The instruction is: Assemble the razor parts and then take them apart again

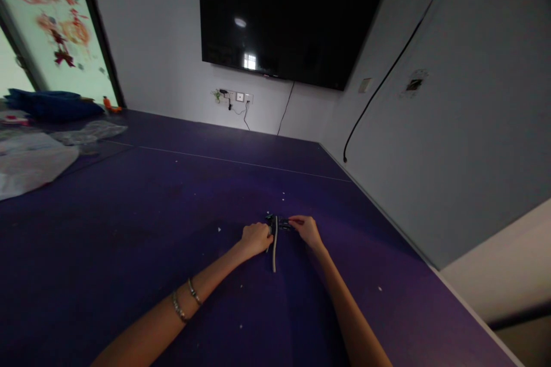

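Near the middle of the purple surface (193, 195) lies a small dark object (283, 223) with slim bar-like parts; its exact kind is too small to tell. A narrow pale grey strip (274, 255), perhaps a cable or strap, runs from it toward me. My left hand (257, 238) is closed at the object's left side, thumb beside the strip, and its fingers hide part of what it grips. From the right, my right hand (306, 229) pinches the end of the dark object between thumb and fingertips.
Tiny white scraps (219, 229) dot the surface. Clear plastic (90, 132), a white bag (34, 163) and dark blue cloth (54, 106) lie far left. A black cable (387, 71) hangs along the right wall. A large television (288, 11) is mounted above the far edge.
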